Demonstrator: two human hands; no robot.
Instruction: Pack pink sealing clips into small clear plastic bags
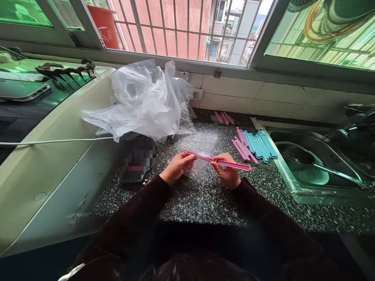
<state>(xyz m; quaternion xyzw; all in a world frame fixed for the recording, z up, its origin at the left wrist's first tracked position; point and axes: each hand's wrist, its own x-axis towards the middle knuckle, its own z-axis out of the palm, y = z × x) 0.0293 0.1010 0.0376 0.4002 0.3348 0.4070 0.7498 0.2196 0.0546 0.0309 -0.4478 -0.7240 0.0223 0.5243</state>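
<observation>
A long, slim pink plastic strip [236, 165] is held level above the counter, slanting slightly down to the right. My left hand [177, 168] pinches it near its left end between thumb and fingers. Farther along, my right hand [227, 171] grips it, and the right end sticks out past the fingers. Clear plastic film [197, 171] shows around and below the strip between both hands; whether it is a small bag I cannot tell. To the right lie pink strips [243, 150] beside a group of teal strips [260, 145].
Crumpled clear plastic bags [146, 101] are heaped at the back left, by a wall socket [197, 94]. More pink strips [225, 118] lie near the wall. A sink [295, 187] with a pan [295, 156] is at right. A blurred dark object [136, 158] lies left.
</observation>
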